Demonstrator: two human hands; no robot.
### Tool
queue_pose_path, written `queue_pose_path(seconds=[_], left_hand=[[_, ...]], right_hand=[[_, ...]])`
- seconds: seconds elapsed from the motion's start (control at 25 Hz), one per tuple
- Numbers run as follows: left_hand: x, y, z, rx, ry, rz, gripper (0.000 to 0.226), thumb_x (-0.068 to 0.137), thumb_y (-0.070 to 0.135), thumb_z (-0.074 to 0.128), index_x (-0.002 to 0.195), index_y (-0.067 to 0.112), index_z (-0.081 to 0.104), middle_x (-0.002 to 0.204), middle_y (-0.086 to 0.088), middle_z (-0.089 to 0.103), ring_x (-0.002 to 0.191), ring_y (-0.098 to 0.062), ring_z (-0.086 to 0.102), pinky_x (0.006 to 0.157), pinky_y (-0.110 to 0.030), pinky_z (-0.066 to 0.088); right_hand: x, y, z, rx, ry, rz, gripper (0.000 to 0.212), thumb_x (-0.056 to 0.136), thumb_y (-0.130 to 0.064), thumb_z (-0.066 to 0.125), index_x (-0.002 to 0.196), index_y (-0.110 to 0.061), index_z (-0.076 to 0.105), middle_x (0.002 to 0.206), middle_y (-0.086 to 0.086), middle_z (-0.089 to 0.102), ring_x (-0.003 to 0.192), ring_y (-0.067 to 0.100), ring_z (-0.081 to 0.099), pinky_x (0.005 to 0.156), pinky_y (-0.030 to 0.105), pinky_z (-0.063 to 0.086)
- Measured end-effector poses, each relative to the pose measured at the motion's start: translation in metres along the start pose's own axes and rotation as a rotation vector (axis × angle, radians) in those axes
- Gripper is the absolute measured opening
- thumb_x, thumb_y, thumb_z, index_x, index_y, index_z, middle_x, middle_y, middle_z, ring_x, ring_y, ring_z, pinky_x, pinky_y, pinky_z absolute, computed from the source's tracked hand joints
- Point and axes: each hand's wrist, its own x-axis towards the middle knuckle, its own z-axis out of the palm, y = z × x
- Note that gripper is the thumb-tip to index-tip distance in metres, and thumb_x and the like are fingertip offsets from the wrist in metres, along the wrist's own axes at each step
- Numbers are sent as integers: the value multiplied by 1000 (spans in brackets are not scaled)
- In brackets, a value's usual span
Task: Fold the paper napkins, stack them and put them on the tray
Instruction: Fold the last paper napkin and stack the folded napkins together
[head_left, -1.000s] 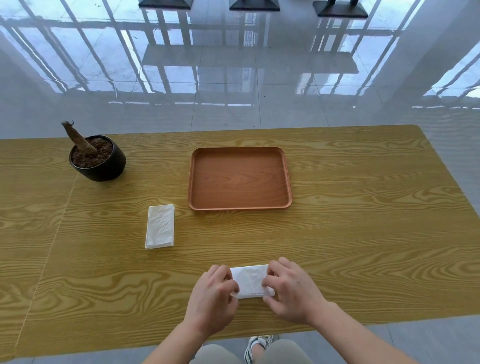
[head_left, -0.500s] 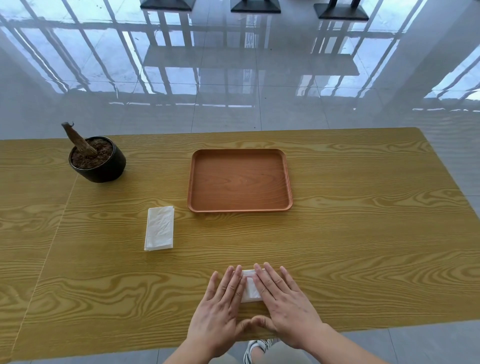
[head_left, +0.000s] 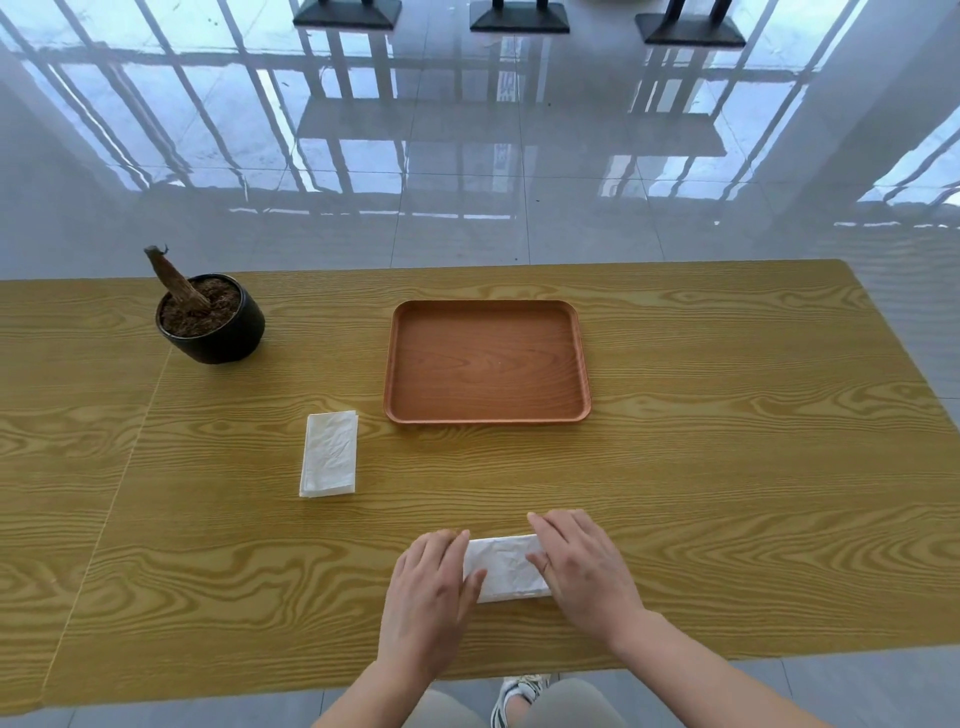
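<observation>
A white paper napkin (head_left: 503, 567), folded into a narrow strip, lies near the table's front edge. My left hand (head_left: 429, 592) rests flat on its left end, thumb on the paper. My right hand (head_left: 582, 566) lies flat over its right end, fingers stretched out. Neither hand grips it; both press it down. A second folded napkin (head_left: 329, 453) lies to the left, further back, untouched. The brown wooden tray (head_left: 488, 415) sits in the middle of the table with nothing in it, well beyond both hands.
A black pot (head_left: 228, 338) with soil and a cut stem stands at the back left. The yellow wooden table (head_left: 727, 467) ends just in front of my hands. My knees and one shoe (head_left: 517, 696) show below its edge.
My hands lay side by side over the middle of the napkin; they have slid apart to its two ends, uncovering the folded strip.
</observation>
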Motion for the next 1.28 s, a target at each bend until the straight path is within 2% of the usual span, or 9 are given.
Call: queue_pose_path(seconds=[0.08,0.16,0.36,0.64,0.76,0.96,1.08,1.2,1.28], left_hand=[[10,4,-6,18,-7,-28,43,93,47,58,124,18,66,112,3,64,104,-22,60,86,-36,50],[17,7,-10,45,-65,-75,41,90,50,62,123,25,64,107,6,59,100,-18,55,85,-33,45],[24,9,-8,46,-98,-167,43,84,53,64,124,37,59,107,12,49,104,-13,46,90,-30,37],[25,12,-7,-42,-84,-223,32,78,44,71,108,37,61,105,15,48,105,-13,45,89,-29,35],[25,12,-7,-90,-96,-234,39,78,43,69,115,39,57,111,17,49,112,-12,43,93,-29,35],[20,7,-7,-239,-38,-265,56,81,48,68,132,32,52,114,16,53,109,-10,43,94,-30,38],[23,14,-12,-475,-23,-392,75,81,51,72,144,23,43,125,12,55,115,-14,46,101,-33,40],[29,23,-25,-957,-18,-685,91,74,49,82,148,22,36,117,4,63,105,-16,61,94,-39,52],[32,25,-33,-1308,-95,-809,70,70,46,84,130,23,53,109,-2,72,95,-17,69,78,-36,56]], right_hand=[[8,1,-3,-27,-73,21,46,94,-38,61,133,-15,58,117,-2,61,108,21,55,94,36,50],[14,2,-6,-41,-128,27,37,92,-38,62,125,-21,61,113,-4,57,106,20,51,94,34,47],[26,-1,-11,-33,-191,35,15,90,-37,63,99,-25,58,104,-7,51,100,16,43,91,31,42],[41,-10,-18,38,-293,90,12,88,-16,53,97,-23,57,99,-5,60,95,19,49,86,32,42],[46,-12,-20,47,-349,162,14,82,-13,52,81,-26,54,95,-3,59,96,20,50,83,32,44],[45,-7,-26,492,-298,485,13,72,-19,72,70,-23,60,75,-7,67,75,14,61,66,32,48],[44,-14,-32,791,-204,575,16,70,-14,81,69,-17,65,66,-6,63,64,13,56,66,35,48],[45,-25,-39,954,-104,586,18,71,-12,82,69,-16,64,62,-5,60,61,15,53,64,35,46],[48,-30,-45,1014,-67,572,18,73,-14,82,70,-16,64,63,-5,61,60,13,54,62,31,47]])
